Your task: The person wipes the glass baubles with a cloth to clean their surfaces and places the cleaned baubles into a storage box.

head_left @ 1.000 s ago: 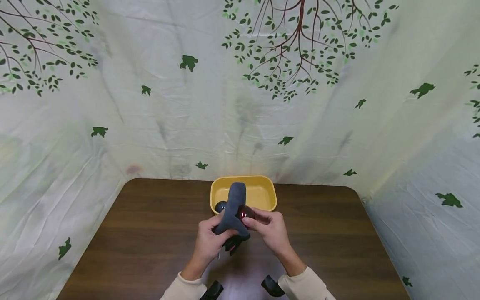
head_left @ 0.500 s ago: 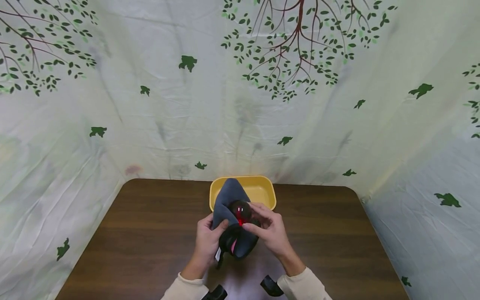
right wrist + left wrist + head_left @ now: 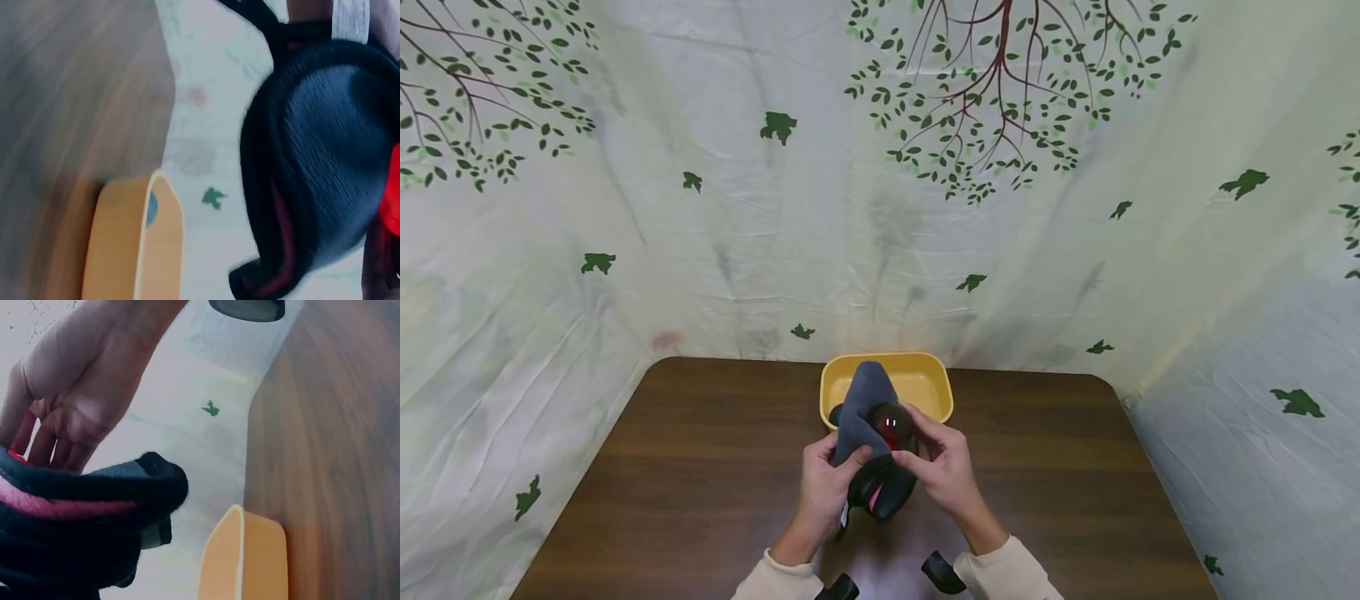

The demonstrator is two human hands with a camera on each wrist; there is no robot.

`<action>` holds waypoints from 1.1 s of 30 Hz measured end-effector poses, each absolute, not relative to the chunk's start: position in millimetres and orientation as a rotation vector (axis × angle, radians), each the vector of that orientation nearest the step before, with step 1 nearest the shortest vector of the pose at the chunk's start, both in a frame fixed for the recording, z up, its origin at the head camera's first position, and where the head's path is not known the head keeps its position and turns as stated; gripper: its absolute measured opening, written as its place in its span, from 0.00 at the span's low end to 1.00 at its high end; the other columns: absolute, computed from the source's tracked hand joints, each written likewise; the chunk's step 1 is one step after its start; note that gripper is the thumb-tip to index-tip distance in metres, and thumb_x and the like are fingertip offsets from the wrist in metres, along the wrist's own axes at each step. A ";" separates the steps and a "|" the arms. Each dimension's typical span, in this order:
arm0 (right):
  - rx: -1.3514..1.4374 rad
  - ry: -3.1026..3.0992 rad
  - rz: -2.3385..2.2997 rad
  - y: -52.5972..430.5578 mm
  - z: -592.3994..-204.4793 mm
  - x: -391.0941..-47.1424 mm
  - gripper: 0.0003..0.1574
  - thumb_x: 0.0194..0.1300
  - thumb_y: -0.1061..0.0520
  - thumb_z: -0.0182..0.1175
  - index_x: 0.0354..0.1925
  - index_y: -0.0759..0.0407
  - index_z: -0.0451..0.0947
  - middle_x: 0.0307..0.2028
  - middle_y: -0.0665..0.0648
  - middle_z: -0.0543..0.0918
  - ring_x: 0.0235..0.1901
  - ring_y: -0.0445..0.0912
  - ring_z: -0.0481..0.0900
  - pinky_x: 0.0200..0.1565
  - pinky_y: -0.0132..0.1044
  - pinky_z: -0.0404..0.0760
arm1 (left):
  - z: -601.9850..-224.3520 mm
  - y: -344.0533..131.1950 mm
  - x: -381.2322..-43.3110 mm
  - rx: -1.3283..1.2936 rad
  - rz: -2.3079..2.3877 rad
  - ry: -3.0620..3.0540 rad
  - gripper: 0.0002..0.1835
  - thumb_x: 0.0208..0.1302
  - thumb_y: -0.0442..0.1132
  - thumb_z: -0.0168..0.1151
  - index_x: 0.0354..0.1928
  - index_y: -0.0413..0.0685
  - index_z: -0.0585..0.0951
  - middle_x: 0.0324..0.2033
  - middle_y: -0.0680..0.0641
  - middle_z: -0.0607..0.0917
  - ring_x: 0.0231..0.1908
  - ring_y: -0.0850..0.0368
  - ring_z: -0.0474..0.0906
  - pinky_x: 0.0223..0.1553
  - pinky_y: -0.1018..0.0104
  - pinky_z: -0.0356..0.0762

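A soft, folded blue-grey and black padded piece (image 3: 867, 400), which looks like a sleep mask, is gripped by my left hand (image 3: 826, 483) at its left side. It has pink inside its fold, a thin strap and a white label (image 3: 351, 20). My right hand (image 3: 946, 467) pinches a glossy dark ball (image 3: 893, 425) with a red glint against the mask's right side. Red also shows beside the right hand (image 3: 81, 400) in the left wrist view and at the edge of the right wrist view. The ball hides part of the mask.
A yellow tray (image 3: 936, 379) stands at the back edge of the brown wooden table (image 3: 715, 467). A dark rounded thing (image 3: 835, 414) lies in it, partly covered by the mask. A pale leaf-printed cloth (image 3: 850, 208) hangs behind and at both sides.
The mask has turned and folded, so more of its black and pink side shows. The dark ball has come into fuller view. Over the last half second both hands shift only slightly.
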State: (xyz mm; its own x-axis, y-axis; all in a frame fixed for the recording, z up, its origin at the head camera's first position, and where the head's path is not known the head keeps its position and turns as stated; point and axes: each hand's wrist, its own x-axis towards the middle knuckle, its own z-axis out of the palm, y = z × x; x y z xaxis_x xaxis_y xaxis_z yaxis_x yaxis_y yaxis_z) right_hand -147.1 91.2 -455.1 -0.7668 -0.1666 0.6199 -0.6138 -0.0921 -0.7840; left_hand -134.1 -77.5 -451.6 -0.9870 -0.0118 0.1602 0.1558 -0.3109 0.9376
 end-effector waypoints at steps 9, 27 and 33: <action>1.012 -2.004 1.279 98.0 -452.7 -151.6 0.45 0.41 0.73 0.74 0.61 0.67 0.73 0.54 0.68 0.79 0.55 0.58 0.76 0.61 0.38 0.71 | -449.7 -78.8 -135.9 -0.145 -2.444 -1.891 0.14 0.58 0.25 0.64 0.43 0.19 0.77 0.29 0.52 0.85 0.31 0.60 0.82 0.36 0.67 0.82; 0.478 -2.182 2.273 102.8 -440.5 -144.3 0.19 0.66 0.61 0.61 0.51 0.73 0.78 0.41 0.69 0.84 0.37 0.45 0.85 0.41 0.40 0.83 | -452.1 -88.8 -143.8 -0.744 -1.952 -1.979 0.18 0.50 0.22 0.70 0.46 0.32 0.82 0.38 0.37 0.86 0.38 0.61 0.82 0.42 0.71 0.79; 0.262 -2.096 2.286 90.9 -437.9 -142.0 0.21 0.61 0.63 0.65 0.52 0.71 0.77 0.44 0.70 0.83 0.40 0.45 0.85 0.42 0.37 0.83 | -451.8 -84.0 -142.0 -0.484 -2.054 -2.036 0.16 0.54 0.25 0.69 0.46 0.34 0.82 0.37 0.41 0.86 0.35 0.60 0.82 0.40 0.67 0.81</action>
